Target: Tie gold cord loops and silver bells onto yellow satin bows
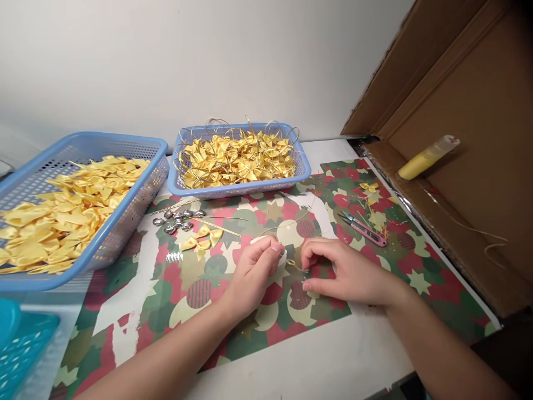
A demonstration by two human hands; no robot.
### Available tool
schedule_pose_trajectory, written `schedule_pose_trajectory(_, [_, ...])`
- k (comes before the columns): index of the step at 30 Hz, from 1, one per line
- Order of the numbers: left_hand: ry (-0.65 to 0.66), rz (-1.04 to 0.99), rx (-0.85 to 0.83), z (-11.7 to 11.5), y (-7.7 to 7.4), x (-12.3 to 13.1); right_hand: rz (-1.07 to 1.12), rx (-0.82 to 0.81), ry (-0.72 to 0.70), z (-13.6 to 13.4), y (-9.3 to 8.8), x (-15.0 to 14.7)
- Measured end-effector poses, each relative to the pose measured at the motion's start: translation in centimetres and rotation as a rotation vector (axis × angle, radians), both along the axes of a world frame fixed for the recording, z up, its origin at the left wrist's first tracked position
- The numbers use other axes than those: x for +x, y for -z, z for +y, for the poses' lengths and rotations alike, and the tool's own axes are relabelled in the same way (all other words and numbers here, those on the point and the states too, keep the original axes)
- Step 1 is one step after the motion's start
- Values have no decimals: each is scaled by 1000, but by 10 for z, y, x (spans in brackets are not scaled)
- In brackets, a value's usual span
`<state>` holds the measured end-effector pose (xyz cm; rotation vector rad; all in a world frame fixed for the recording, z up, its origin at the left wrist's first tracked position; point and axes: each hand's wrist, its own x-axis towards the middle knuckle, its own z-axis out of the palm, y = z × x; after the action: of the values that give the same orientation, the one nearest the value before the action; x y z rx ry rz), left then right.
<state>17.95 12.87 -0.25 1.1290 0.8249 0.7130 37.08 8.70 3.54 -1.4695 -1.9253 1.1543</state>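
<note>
So from my remote seat, what matters is the little loop in the gold cord (291, 263) — it sits just right of the frame's centre, right in the gap between the two hands. Long axis goes roughly left to right, dipping a bit toward the right. The left hand (256, 269) looks slightly nearer to it; its thumb and finger are pinched together, on the cord as far as I can judge, though the exact grip is hidden. The right hand (337, 271) has its thumb spread away from curled fingers, with the cord reaching those fingertips. Can't tell if they've got hold of it.

Headcount on the desk (366, 339): two blue baskets, one at left (114, 222) and one at upper centre (239, 191), both heaped with yellow bows I'm not even trying to count. One teal basket (25, 355), lower left. Silver beads (178, 223), left of centre — eight or so, they overlap. Loose bows (202, 240) just below those, maybe two or three. One pair of pink snips (364, 229) right of centre, one yellow tube (428, 157) upper right.
</note>
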Motion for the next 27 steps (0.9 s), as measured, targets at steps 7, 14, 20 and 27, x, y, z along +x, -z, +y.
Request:
schedule_pose_trajectory(7, [16, 26, 20, 1, -1, -1, 78, 267, 112, -2, 8, -11])
schedule_pose_trajectory(14, [23, -4, 42, 1, 1, 1, 9, 628, 235, -2, 28, -35])
schedule_pose_trajectory(20, [26, -16, 59, 1, 2, 0, -71, 711, 234, -1, 33, -38])
schedule_pose_trajectory(27, [18, -6, 70, 1, 2, 0, -99, 771, 240, 0, 35, -38])
